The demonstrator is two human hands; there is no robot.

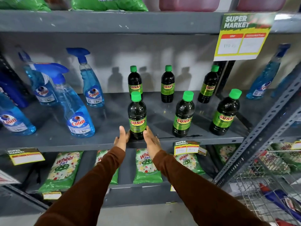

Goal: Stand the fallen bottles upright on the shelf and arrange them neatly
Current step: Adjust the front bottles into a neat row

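Note:
Several dark Sunny bottles with green caps stand upright on the grey shelf (104, 141), in a front row and a back row. The front left bottle (137, 115) stands near the shelf's front edge, and both my hands cup its base. My left hand (121, 138) touches its left side with the thumb up. My right hand (150, 139) presses its right side. The front middle bottle (183, 114) and front right bottle (225, 112) stand apart to the right. Three more bottles (167, 84) stand at the back. No bottle lies on its side.
Blue Colin spray bottles (76, 108) crowd the shelf's left part, and another (267, 75) stands at far right. A supermarket price sign (242, 36) hangs from the shelf above. Green Wheel detergent bags (62, 170) lie below. A wire trolley (268, 185) stands at lower right.

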